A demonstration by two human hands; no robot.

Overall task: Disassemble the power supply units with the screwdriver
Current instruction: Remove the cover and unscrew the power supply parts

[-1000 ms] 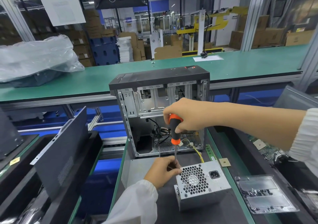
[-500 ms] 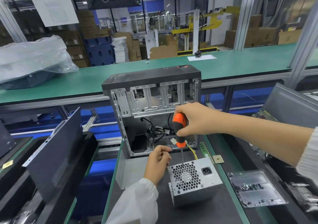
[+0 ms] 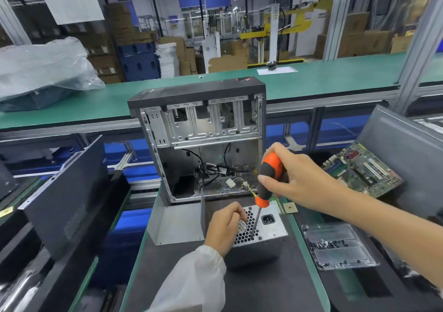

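Since the earlier frame your right hand [image 3: 302, 179] has swung the screwdriver [image 3: 269, 179] rightward across the PSU [image 3: 271, 230], so its tip now sits near the lower right edge of the fan grille rather than over the grille's middle; your left hand [image 3: 225, 227] has moved down from the far corner onto the grille's left side; a motherboard [image 3: 362, 170] now shows at the right, leaning against a grey panel [image 3: 407, 148].

Your right grip is wrapped round the orange and black handle, thumb along its front, with the shaft tilted down and to the left; your left grip is curled over the grille's left part, fingers bent on the metal, though whether they pinch anything I cannot tell.

The PSU lies on the dark mat of the table [image 3: 309, 259], fan face and socket up, just in front of the open case [image 3: 203, 144]; yellow wires run from the case floor toward it; a bent grey sheet [image 3: 177, 223] stands just left of it, touching or nearly so.

A clear tray [image 3: 340, 247] with small dark screws lies to the right of the PSU; a small square chip [image 3: 288, 208] sits near the PSU's far right corner; a dark side panel [image 3: 69, 196] leans at the left.
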